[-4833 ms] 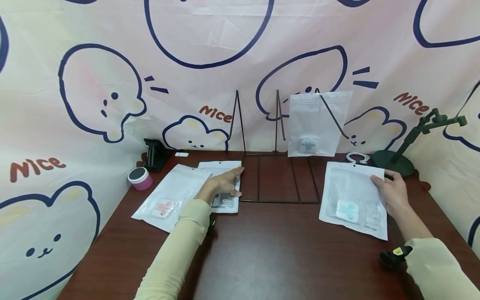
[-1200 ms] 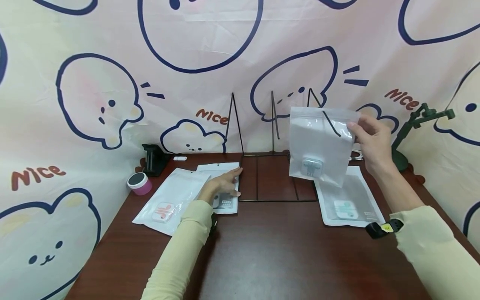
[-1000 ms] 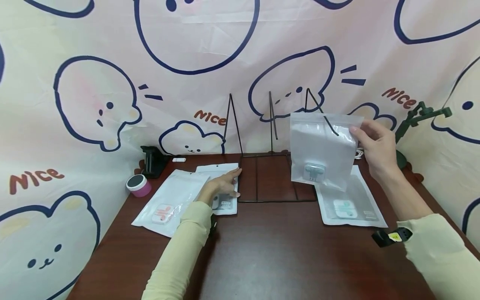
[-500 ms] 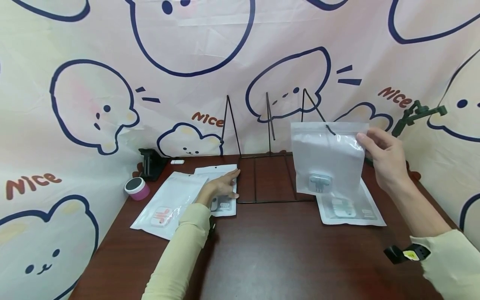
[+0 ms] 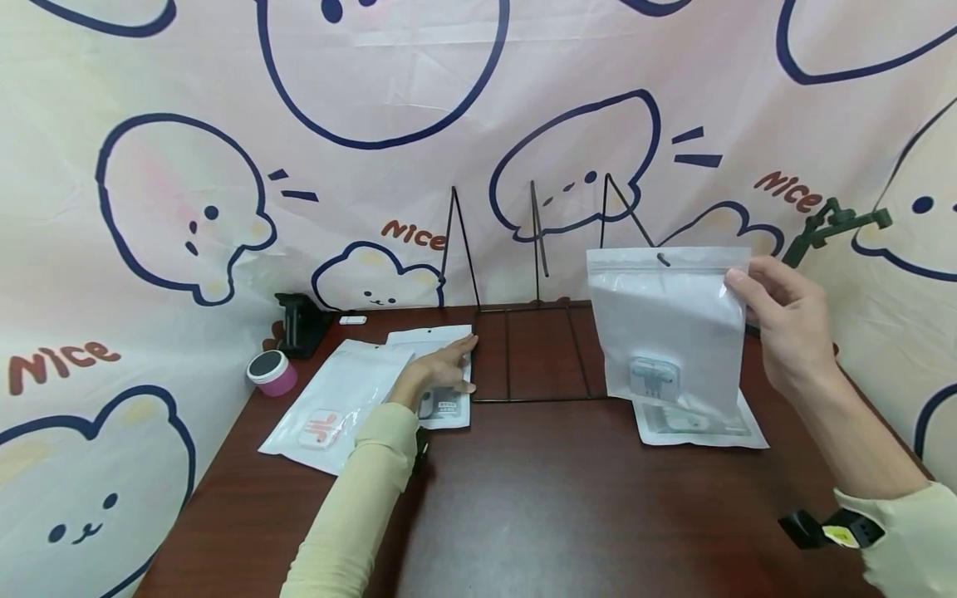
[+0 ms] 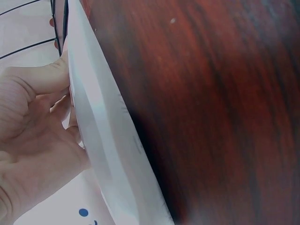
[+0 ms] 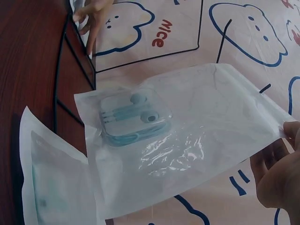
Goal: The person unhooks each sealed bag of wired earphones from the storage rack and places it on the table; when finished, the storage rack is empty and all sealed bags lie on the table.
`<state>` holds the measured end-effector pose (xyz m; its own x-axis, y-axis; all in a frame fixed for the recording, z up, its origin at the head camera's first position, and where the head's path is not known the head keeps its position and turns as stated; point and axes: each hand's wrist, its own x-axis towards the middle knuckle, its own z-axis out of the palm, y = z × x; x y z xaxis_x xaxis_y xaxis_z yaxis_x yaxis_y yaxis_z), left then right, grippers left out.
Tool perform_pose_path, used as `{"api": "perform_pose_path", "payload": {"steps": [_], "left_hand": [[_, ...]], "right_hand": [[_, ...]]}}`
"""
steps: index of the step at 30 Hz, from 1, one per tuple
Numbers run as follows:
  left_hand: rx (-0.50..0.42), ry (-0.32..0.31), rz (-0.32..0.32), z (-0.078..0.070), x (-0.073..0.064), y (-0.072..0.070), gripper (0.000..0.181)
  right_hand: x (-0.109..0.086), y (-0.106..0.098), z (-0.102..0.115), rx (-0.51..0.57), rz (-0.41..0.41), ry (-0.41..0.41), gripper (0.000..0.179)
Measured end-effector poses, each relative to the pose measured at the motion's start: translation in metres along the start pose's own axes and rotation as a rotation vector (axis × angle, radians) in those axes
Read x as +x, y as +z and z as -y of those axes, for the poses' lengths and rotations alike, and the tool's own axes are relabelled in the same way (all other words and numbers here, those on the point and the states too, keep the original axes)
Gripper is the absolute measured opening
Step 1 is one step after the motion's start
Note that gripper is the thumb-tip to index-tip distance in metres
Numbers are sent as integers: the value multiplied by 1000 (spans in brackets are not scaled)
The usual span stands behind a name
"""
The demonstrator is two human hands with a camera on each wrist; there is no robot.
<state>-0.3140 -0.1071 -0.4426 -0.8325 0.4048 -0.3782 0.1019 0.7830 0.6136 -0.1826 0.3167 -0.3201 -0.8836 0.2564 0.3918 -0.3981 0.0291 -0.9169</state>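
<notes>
In the head view my right hand (image 5: pixel 792 320) pinches the upper right corner of a white zip bag (image 5: pixel 665 311). A clear case of earphones (image 7: pixel 133 115) shows through the bag's bottom in the right wrist view. The tip of the rack's right hook (image 5: pixel 630 208) pokes through the hole in the bag's top strip. My left hand (image 5: pixel 434 371) rests with extended fingers on a smaller white pouch (image 5: pixel 429 335), at its right edge; the left wrist view shows that pouch (image 6: pixel 101 126) edge-on. Under the hanging bag lies another white pouch (image 5: pixel 748 436), mostly covered.
The black wire rack (image 5: pixel 538 400) has two bare hooks at its left. A larger white pouch (image 5: pixel 359 374) lies left of my left hand. Along the back left stand a pink jar (image 5: pixel 274 378) and a black stand (image 5: pixel 301 324). A green lamp (image 5: pixel 837 220) stands back right.
My right hand has let go of the pouch on the table and taken the hanging bag's corner. It has drawn the bag forward and down along the hook to its tip. The left hand stays put.
</notes>
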Motion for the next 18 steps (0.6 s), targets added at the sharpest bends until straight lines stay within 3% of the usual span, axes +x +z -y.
{"api": "perform_pose_path", "payload": {"steps": [9, 18], "left_hand": [[0, 5, 4, 1, 1, 1, 96], [6, 17, -5, 1, 1, 0, 96]], "right_hand": [[-7, -4, 8, 42, 5, -73, 21], [-12, -19, 16, 66, -11, -21, 25]]}}
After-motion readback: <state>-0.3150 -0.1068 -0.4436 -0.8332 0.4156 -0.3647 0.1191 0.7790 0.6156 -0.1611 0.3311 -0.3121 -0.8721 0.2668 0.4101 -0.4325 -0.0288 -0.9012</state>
